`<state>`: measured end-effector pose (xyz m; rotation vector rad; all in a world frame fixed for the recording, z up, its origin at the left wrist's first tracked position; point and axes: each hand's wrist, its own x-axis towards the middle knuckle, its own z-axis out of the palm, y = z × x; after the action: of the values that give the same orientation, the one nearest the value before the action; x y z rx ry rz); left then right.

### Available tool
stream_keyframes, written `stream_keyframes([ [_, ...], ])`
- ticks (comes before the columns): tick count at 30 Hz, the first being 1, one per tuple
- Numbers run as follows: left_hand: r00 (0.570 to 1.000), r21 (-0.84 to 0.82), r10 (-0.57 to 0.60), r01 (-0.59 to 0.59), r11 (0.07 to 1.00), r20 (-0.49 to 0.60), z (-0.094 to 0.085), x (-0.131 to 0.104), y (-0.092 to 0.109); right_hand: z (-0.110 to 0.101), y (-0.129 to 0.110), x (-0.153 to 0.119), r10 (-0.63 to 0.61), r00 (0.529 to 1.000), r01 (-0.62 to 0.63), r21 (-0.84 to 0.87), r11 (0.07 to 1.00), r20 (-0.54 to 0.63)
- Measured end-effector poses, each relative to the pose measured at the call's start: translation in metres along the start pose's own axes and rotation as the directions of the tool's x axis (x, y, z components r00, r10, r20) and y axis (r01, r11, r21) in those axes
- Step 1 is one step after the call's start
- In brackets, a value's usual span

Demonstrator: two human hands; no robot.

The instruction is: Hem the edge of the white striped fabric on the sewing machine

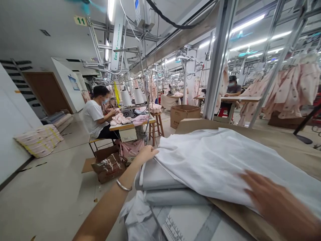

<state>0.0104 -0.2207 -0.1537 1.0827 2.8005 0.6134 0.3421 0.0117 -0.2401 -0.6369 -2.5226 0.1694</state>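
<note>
A large sheet of white cloth [200,160] lies spread over a stack, with soft wrinkles across it. At its left corner, my left hand [147,154] is closed on the cloth's edge, a silver bangle on the wrist. My right hand [271,194] is over the cloth's near right part, smeared by motion, with its fingers stretched out. Whether it presses on the cloth, I cannot tell. Beneath the sheet are folded grey-white layers [165,197] and brown cardboard [233,214]. A white surface with ruler-like markings [173,229] shows under them.
A person [94,113] in a white shirt sits at a sewing table [120,128] ahead on the left. Near it stand a wooden stool [156,127] and an open carton [110,167]. A metal post [218,60] rises behind the cloth. Pink garments [293,87] hang at right.
</note>
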Motion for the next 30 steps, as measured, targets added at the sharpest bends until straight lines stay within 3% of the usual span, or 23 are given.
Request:
stream_keyframes([
  [3, 1.000, -0.064, -0.004, 0.002, 0.998, -0.018, 0.003, 0.005, 0.002, 0.002, -0.079, 0.021, -0.262, 0.962, 0.267, -0.062, 0.962, 0.082],
  [5, 0.998, -0.140, -0.015, 0.006, 0.990, -0.062, 0.000, 0.004, 0.003, 0.010, -0.102, 0.026, -0.303, 0.940, 0.317, -0.073, 0.946, 0.155],
  [7, 0.996, -0.239, -0.029, 0.009, 0.971, -0.081, -0.008, -0.002, 0.003, 0.018, -0.103, 0.027, -0.322, 0.928, 0.340, -0.070, 0.938, 0.190],
  [9, 0.998, -0.332, -0.036, 0.016, 0.943, -0.055, -0.016, -0.012, -0.001, 0.023, -0.094, 0.025, -0.366, 0.919, 0.379, -0.071, 0.923, 0.146],
  [13, 0.992, -0.401, -0.026, 0.075, 0.913, 0.127, -0.026, -0.039, -0.024, 0.021, -0.081, 0.020, -0.506, 0.862, 0.499, -0.146, 0.854, -0.010],
  [16, 0.977, -0.388, -0.041, 0.122, 0.914, 0.210, -0.027, -0.049, -0.043, 0.016, -0.084, 0.015, -0.582, 0.812, 0.559, -0.233, 0.796, -0.039],
  [21, 0.987, -0.387, -0.141, 0.158, 0.909, 0.071, -0.026, -0.044, -0.057, 0.013, -0.090, 0.004, -0.600, 0.797, 0.537, -0.378, 0.754, -0.063],
  [30, 0.994, -0.447, -0.099, 0.072, 0.892, -0.038, -0.014, -0.049, -0.040, 0.012, -0.082, -0.010, -0.593, 0.803, 0.461, -0.565, 0.685, -0.064],
])
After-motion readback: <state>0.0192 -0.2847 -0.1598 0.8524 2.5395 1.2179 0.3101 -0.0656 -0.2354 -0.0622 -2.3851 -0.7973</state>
